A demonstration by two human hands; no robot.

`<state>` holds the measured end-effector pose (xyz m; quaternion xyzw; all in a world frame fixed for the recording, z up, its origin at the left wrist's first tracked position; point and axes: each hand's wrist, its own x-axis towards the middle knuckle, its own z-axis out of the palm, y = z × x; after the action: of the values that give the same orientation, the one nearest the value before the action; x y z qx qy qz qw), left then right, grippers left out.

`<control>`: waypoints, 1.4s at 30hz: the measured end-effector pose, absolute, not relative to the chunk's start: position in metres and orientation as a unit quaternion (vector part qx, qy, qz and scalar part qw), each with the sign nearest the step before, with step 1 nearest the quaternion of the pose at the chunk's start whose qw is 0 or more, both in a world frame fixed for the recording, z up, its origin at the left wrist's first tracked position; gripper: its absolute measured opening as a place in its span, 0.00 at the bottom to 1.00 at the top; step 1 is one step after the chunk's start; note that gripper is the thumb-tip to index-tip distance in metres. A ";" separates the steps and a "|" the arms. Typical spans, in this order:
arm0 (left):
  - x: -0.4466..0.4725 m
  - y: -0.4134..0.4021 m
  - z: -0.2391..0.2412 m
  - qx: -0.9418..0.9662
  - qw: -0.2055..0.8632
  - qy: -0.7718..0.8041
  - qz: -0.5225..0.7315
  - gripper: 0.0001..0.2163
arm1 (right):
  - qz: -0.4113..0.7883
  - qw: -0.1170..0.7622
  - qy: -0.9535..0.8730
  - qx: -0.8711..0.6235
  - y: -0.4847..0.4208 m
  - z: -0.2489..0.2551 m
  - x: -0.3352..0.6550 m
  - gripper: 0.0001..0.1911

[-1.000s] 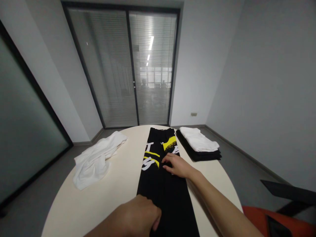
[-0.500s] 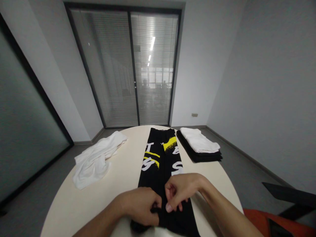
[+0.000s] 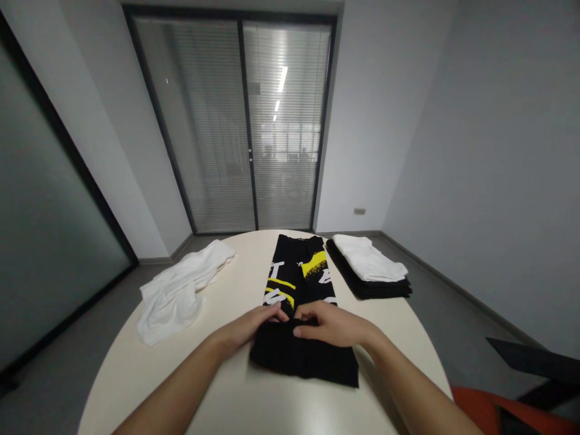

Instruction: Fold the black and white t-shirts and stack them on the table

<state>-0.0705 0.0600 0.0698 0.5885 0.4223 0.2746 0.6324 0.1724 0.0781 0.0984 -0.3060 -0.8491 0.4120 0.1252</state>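
A long black shirt with white lettering and yellow streaks lies folded lengthwise down the middle of the round table. Its near part is doubled back over the print, making a plain black flap. My left hand grips the flap's far edge on the left, its fingertips partly hidden by cloth. Close beside it, my right hand pinches the same edge, thumb on top of the flap and fingers curled over it.
To the left lies a loosely crumpled white garment. At the right, a folded white garment tops a stack of folded black clothes. An orange chair stands by the table's right edge.
Both hands have moved away from me, carrying the shirt's near end up and over onto its printed part. Bare tabletop now shows in front of the fold.
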 end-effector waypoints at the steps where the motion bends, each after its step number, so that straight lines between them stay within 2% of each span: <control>1: -0.073 0.061 0.070 0.555 0.653 0.419 0.299 0.27 | 0.420 0.145 -0.841 -0.309 0.081 0.097 0.174 0.17; 4: -0.078 0.064 0.072 0.522 0.678 0.390 0.340 0.27 | 0.415 0.203 -0.821 -0.335 0.090 0.092 0.180 0.19; 10: -0.067 0.070 0.070 0.564 0.563 0.407 0.446 0.24 | 0.373 0.252 -0.814 -0.367 0.102 0.089 0.188 0.19; 15: -0.066 0.073 0.050 0.576 0.562 0.421 0.420 0.28 | 0.255 0.250 -0.837 -0.415 0.109 0.080 0.190 0.15; 19: -0.073 0.077 0.036 0.648 0.495 0.439 0.377 0.19 | 0.221 0.223 -0.855 -0.412 0.113 0.066 0.189 0.14; 22: -0.074 0.081 0.033 0.666 0.428 0.463 0.398 0.14 | 0.194 0.238 -0.857 -0.415 0.116 0.063 0.189 0.15; 26: -0.069 0.084 0.030 0.628 0.394 0.492 0.457 0.19 | 0.113 0.289 -0.848 -0.430 0.125 0.066 0.186 0.15; 29: -0.070 0.087 0.024 0.636 0.378 0.493 0.458 0.25 | 0.062 0.311 -0.843 -0.434 0.139 0.062 0.183 0.14; 32: -0.074 0.088 0.019 0.665 0.331 0.511 0.432 0.28 | 0.063 0.311 -0.843 -0.434 0.153 0.049 0.181 0.14; 37: -0.075 0.089 0.015 0.713 0.231 0.540 0.383 0.14 | 0.092 0.343 -0.836 -0.418 0.166 0.035 0.178 0.15; 40: -0.071 0.087 0.014 0.721 0.189 0.542 0.388 0.13 | 0.081 0.363 -0.824 -0.427 0.159 0.044 0.178 0.17; 42: -0.069 0.085 0.014 0.726 0.168 0.550 0.378 0.13 | 0.072 0.337 -0.835 -0.428 0.146 0.055 0.180 0.15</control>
<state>-0.0688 0.0851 0.0144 0.7255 0.5503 0.3778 0.1676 0.1796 0.1464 0.0554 -0.4284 -0.8354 0.0720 0.3366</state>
